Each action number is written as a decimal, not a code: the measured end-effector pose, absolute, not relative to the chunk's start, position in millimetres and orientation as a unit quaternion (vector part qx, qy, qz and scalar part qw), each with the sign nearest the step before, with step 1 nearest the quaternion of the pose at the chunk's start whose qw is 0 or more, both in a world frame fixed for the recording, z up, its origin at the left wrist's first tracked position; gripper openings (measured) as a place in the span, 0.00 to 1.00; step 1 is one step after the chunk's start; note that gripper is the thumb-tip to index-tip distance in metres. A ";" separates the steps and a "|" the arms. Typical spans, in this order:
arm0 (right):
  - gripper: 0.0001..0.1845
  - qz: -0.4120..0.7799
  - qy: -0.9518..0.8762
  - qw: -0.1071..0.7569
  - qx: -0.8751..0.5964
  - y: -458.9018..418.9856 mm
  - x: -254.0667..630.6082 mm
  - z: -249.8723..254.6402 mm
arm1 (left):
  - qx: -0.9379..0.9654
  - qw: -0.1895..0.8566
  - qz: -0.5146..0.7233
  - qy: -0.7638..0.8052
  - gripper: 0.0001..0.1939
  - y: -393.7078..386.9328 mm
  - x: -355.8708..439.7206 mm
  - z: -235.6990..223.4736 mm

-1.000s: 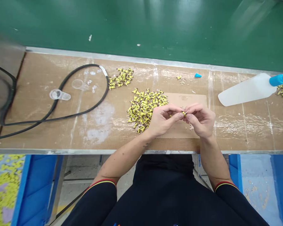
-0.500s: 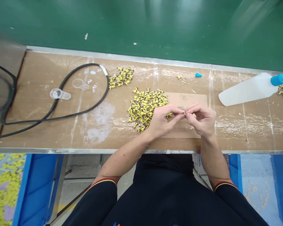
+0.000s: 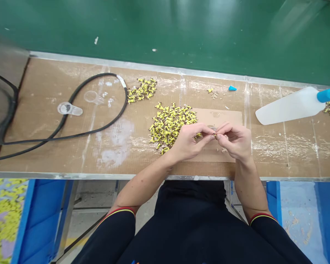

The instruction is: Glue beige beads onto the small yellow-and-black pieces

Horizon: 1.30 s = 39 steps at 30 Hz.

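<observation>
My left hand (image 3: 191, 141) and my right hand (image 3: 234, 140) meet fingertip to fingertip over a flat piece of cardboard (image 3: 228, 115). Between my left thumb and forefinger is a tiny yellow piece (image 3: 215, 134), mostly covered by the fingers. The right fingertips pinch at the same spot; whether they grip the yellow piece or another bit is hidden. Left of my hands lies a big heap of small yellow-and-brown figures (image 3: 170, 123). Tiny pale pieces (image 3: 224, 150) are scattered on the cardboard below my right hand.
A white bottle with a blue top (image 3: 288, 106) lies at the right. Behind the cardboard sits a blue cap (image 3: 232, 88). A black cable (image 3: 96, 131) loops across the left, near two clear plastic scoops (image 3: 70, 109). Another small figure pile (image 3: 143, 90) lies farther back. Blue bins (image 3: 44, 216) stand below the edge.
Both hands stay pinched together in almost the same place, with only slight finger movement. The whole view has shifted a little.
</observation>
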State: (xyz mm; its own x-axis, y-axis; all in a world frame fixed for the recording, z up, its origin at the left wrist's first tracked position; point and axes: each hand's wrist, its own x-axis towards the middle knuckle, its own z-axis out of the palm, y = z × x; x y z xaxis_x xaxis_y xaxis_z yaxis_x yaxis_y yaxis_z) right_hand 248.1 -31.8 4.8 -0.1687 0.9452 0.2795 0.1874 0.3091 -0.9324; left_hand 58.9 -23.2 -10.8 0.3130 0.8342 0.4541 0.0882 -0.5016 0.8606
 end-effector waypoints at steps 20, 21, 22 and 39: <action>0.10 0.284 -0.633 0.521 -0.497 -29.7 271.5 -9.4 | 0.566 0.075 0.471 0.672 0.09 71.7 -65.6 -61.4; 0.10 0.276 -0.643 0.513 -0.498 -29.3 272.5 -8.8 | 0.583 0.067 0.433 0.684 0.09 74.7 -72.0 -64.1; 0.10 0.267 -0.648 0.510 -0.499 -28.8 274.0 -8.0 | 0.598 0.056 0.403 0.691 0.10 75.3 -76.1 -64.6; 0.09 0.225 -0.786 0.172 -0.549 -14.4 331.6 -14.9 | 0.813 0.192 0.148 0.529 0.19 26.8 -16.2 -32.0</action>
State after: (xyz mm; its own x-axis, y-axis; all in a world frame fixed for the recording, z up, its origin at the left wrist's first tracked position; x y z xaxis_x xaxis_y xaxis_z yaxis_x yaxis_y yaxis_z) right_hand 331.6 -14.4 -14.9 -0.3383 0.9408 0.0226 0.7861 0.2957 -0.5428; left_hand -16.2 26.8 -32.0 0.3961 0.9174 0.0383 0.8037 -0.3666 0.4687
